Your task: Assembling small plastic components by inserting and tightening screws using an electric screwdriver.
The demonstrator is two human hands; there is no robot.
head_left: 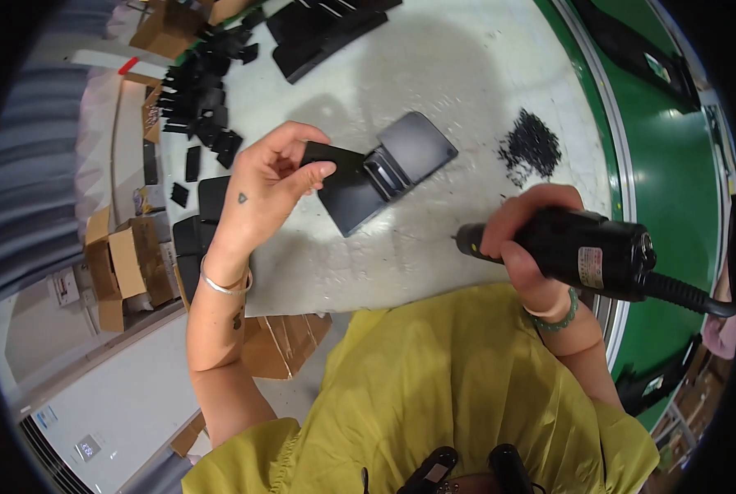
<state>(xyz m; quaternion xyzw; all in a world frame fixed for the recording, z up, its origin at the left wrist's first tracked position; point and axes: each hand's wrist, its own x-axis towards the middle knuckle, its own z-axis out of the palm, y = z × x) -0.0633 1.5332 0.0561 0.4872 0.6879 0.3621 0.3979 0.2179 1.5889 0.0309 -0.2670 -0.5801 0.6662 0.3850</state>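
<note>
A: We're watching the left hand (pixel 265 177) pinching the edge of a flat black plastic panel (pixel 347 185) lying on the white worktable (pixel 434 74).

B: And the right hand (pixel 528 235) is wrapping tight around a black electric screwdriver (pixel 586 247), just right of that panel. We're seeing a screw pile (pixel 531 148) beyond it.

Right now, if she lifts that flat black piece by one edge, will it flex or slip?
Probably stays stiff: the flat black piece looks like moulded plastic with straight edges. Likely light, since the left hand pinches it by fingertips alone. Its smooth surface could slip. The hinged bracket on it may make it tip.
</note>
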